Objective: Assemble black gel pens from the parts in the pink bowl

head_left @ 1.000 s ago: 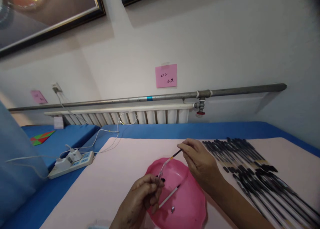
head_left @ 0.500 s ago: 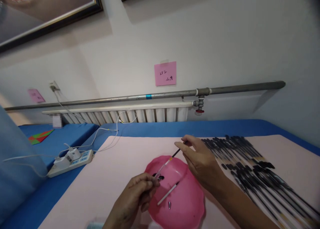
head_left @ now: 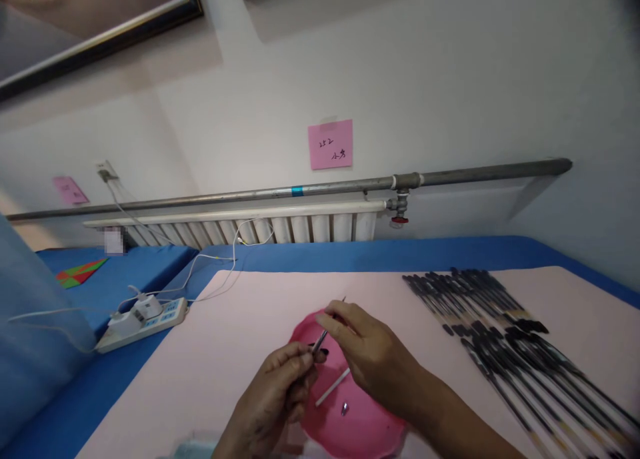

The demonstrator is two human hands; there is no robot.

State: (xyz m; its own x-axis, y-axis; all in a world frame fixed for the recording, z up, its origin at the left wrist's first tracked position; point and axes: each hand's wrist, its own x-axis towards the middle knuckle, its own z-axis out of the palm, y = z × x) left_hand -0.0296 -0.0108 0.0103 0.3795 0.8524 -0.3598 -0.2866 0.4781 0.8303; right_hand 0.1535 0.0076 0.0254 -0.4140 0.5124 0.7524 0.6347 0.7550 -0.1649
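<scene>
Above a pink scalloped bowl (head_left: 357,442), my left hand (head_left: 275,385) is closed in a pinch around a small silver piece with a black part, perhaps a brush ferrule; the fingers cover most of it. My right hand (head_left: 367,352) is closed on a thin dark stick (head_left: 326,333), whose lower end meets the piece at my left fingertips. The stick's thin upper tip pokes out above the right fingers. Inside the bowl lie a white rod (head_left: 333,387), partly behind the right hand, and small shiny metal pieces (head_left: 345,407).
Rows of black-tipped brushes (head_left: 465,292) lie on the pink sheet (head_left: 240,319) at right. A power strip (head_left: 167,315) with white plugs and cables is at left. A radiator (head_left: 300,229) and pipe (head_left: 345,188) run along the wall. A pale blue item (head_left: 195,449) shows at the bottom edge.
My right hand has come down and left, closer to my left hand, sliding along the stick. It now covers part of the white rod. My left hand has barely moved.
</scene>
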